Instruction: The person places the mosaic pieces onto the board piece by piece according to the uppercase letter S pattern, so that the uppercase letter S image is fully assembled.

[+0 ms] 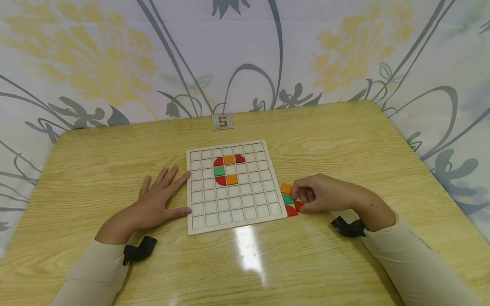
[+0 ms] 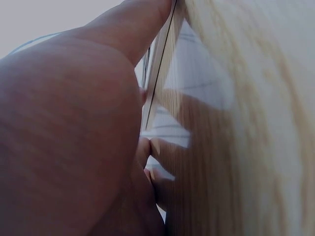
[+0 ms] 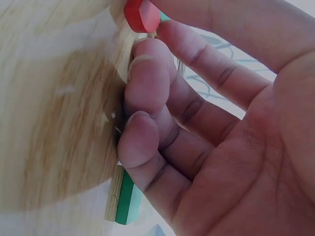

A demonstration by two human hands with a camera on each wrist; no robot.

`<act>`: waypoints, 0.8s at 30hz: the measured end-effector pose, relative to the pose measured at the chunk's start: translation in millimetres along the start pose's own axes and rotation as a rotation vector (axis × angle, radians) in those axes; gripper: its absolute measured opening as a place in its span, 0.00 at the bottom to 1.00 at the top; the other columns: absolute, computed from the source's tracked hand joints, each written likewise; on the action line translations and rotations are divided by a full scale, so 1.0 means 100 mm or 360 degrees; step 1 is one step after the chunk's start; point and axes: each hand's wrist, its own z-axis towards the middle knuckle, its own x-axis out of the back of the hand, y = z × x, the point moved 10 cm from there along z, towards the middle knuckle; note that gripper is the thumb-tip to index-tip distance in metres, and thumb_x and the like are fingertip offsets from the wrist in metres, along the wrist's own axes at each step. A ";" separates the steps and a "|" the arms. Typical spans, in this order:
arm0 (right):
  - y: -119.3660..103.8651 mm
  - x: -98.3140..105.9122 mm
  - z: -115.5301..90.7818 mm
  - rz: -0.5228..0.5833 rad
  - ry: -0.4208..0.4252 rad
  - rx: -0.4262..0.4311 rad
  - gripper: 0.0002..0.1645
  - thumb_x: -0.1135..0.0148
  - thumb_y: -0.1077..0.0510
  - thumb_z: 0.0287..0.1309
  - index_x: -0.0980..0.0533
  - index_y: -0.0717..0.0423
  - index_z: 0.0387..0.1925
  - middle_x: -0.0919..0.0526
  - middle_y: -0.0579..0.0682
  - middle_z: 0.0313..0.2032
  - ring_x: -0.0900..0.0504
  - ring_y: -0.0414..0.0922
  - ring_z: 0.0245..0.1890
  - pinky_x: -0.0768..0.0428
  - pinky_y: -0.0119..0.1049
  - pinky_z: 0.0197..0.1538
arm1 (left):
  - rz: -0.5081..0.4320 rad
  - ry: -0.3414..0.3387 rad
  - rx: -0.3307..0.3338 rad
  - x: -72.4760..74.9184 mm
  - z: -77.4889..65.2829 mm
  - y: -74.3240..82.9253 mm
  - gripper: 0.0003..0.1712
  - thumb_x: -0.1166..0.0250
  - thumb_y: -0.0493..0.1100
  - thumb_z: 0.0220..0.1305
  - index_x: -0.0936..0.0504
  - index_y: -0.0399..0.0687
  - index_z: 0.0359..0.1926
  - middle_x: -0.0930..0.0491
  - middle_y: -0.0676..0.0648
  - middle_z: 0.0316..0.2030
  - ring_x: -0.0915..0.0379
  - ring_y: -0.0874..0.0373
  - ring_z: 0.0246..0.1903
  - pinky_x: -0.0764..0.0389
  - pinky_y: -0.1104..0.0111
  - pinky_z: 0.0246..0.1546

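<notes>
A square wooden grid board [image 1: 234,225] lies on the table. Red quarter-round tiles [image 1: 218,161], orange square tiles [image 1: 232,179] and a green square tile [image 1: 219,171] fill several of its cells. My left hand [image 1: 155,206] rests spread on the table, thumb and forefinger touching the board's left edge. At the board's right edge, my right hand [image 1: 325,193] pinches a red quarter-round tile [image 3: 141,17] between thumb and forefinger, its other fingers curled. Beside these fingers lie an orange tile [image 1: 286,188], a green tile [image 1: 288,199] and another red tile [image 1: 292,211].
A small pattern card [image 1: 222,121] with an S-shaped figure on a grid lies behind the board, near the table's back edge. Floral cloth [image 1: 245,55] hangs behind the wooden table [image 1: 115,161]. Black wrist cameras [image 1: 348,227] sit at both sleeves.
</notes>
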 end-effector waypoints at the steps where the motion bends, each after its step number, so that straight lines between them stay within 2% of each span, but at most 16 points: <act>1: 0.00 0.00 0.00 -0.0004 0.0004 -0.0002 0.09 0.28 0.60 0.57 0.22 0.50 0.37 0.25 0.42 0.27 0.28 0.37 0.28 0.25 0.28 0.32 | -0.0009 0.0003 -0.0005 0.00 0.00 0.00 0.53 0.38 0.67 0.65 0.56 0.63 0.81 0.69 0.40 0.80 0.80 0.37 0.78 0.80 0.36 0.70; 13: 0.04 0.04 0.03 -0.0043 0.0064 -0.0022 0.08 0.28 0.61 0.58 0.20 0.49 0.38 0.24 0.42 0.27 0.27 0.37 0.27 0.24 0.29 0.32 | 0.0011 -0.0006 0.0009 -0.02 0.02 -0.03 0.54 0.38 0.68 0.65 0.57 0.64 0.81 0.69 0.41 0.80 0.80 0.38 0.79 0.80 0.36 0.70; 24: 0.03 0.04 0.04 -0.0066 0.0073 -0.0023 0.08 0.29 0.60 0.59 0.22 0.50 0.38 0.24 0.42 0.27 0.27 0.38 0.28 0.24 0.29 0.32 | 0.0001 0.0001 0.0000 0.01 -0.01 0.01 0.53 0.38 0.67 0.65 0.56 0.62 0.81 0.68 0.39 0.80 0.79 0.37 0.79 0.79 0.35 0.70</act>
